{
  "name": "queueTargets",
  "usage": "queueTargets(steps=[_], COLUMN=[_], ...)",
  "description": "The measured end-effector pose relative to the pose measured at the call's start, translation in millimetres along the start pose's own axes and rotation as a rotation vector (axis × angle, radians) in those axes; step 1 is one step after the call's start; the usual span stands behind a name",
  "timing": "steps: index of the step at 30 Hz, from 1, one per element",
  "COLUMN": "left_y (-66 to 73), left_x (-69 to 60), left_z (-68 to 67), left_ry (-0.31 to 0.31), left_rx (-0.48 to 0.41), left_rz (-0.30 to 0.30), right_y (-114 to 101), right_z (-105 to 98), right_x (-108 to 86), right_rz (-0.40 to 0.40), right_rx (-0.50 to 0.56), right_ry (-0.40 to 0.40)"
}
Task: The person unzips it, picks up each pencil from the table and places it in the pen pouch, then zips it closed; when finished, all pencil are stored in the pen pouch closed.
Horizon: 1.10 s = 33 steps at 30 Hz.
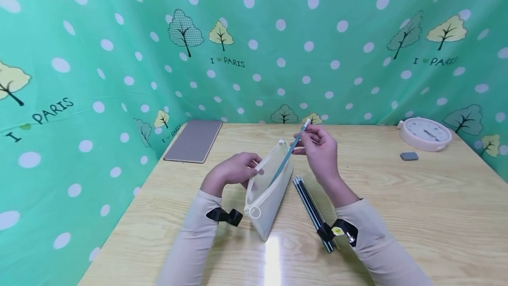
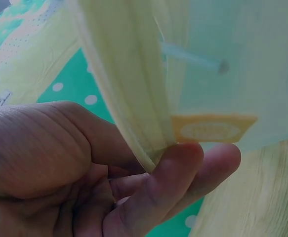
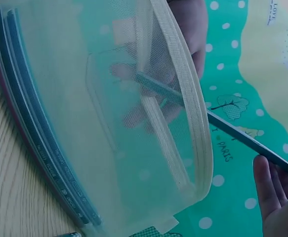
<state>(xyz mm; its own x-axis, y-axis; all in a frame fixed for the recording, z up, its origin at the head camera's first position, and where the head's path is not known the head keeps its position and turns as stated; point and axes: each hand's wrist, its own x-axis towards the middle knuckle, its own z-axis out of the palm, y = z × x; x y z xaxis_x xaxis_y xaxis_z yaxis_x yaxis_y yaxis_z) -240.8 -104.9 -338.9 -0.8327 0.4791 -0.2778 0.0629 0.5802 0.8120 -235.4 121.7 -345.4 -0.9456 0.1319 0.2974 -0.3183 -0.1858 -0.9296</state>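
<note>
Pale worktop [image 1: 428, 215], in from its back edge: left hand [image 1: 236, 170] pinches a soft-looking pouch [image 1: 272, 204] by its rim; right hand [image 1: 322, 156] pinches a pencil [image 1: 285, 161] dipping inside, likely light, stiff, best held high.

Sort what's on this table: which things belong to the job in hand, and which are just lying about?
In the job:
mesh zip pouch, held by the left hand
blue pencil, in the right hand
pencils beside the pouch

Apparently just lying about:
grey notebook
grey eraser
round clock
</note>
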Motion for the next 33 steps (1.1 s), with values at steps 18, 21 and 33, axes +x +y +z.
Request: queueTargets(steps=[18, 21, 33], left_y=[0.2, -0.1, 0.0], left_x=[0.3, 0.4, 0.5], left_z=[-1.1, -0.4, 1.9], left_ry=[-0.006, -0.012, 0.002], left_rx=[-0.035, -0.029, -0.012], left_rz=[-0.008, 0.000, 0.005], right_y=[-7.2, -7.0, -0.4], right_z=[14.8, 14.5, 9.7], right_x=[-19.4, -21.1, -19.7], right_rz=[0.175, 0.198, 0.098], right_rx=[0.007, -0.004, -0.434], right_ry=[-0.268, -0.310, -0.451])
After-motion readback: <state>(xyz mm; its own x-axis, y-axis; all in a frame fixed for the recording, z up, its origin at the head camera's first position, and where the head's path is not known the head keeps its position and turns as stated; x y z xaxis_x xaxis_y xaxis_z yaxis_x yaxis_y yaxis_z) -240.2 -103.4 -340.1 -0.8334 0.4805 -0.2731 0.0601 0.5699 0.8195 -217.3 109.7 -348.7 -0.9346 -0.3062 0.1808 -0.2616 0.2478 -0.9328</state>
